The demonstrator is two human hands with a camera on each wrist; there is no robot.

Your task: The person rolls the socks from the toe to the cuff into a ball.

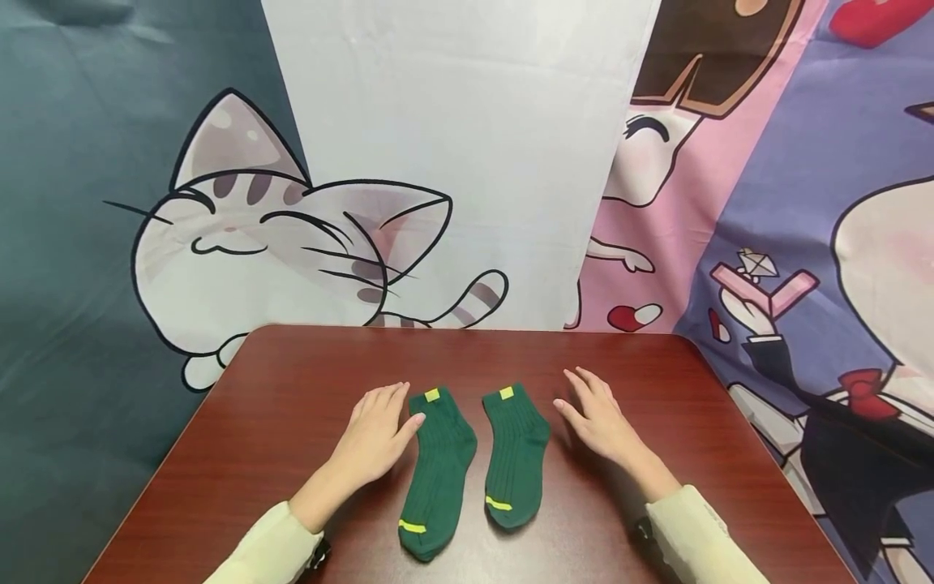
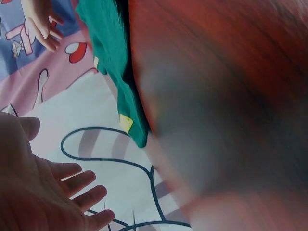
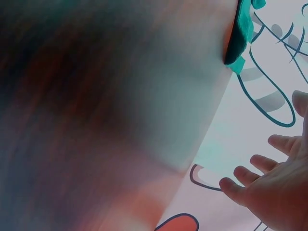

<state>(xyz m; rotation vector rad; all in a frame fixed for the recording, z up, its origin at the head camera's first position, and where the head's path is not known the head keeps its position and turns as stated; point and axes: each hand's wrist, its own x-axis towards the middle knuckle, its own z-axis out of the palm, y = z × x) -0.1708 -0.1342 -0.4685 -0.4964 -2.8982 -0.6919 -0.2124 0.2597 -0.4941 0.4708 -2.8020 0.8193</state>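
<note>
Fingers (image 1: pixel 398 395) loosely extended and empty, your left hand (image 1: pixel 372 435) and right hand (image 1: pixel 602 426) flank two yellow-marked green ribbed socks (image 1: pixel 440 462) on the reddish-brown table (image 1: pixel 306 377).

A cartoon-printed backdrop (image 1: pixel 467 146) hangs behind a reddish-brown table (image 1: pixel 467 355).

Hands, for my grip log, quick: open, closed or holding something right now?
Left hand: open, holding nothing.
Right hand: open, holding nothing.
</note>
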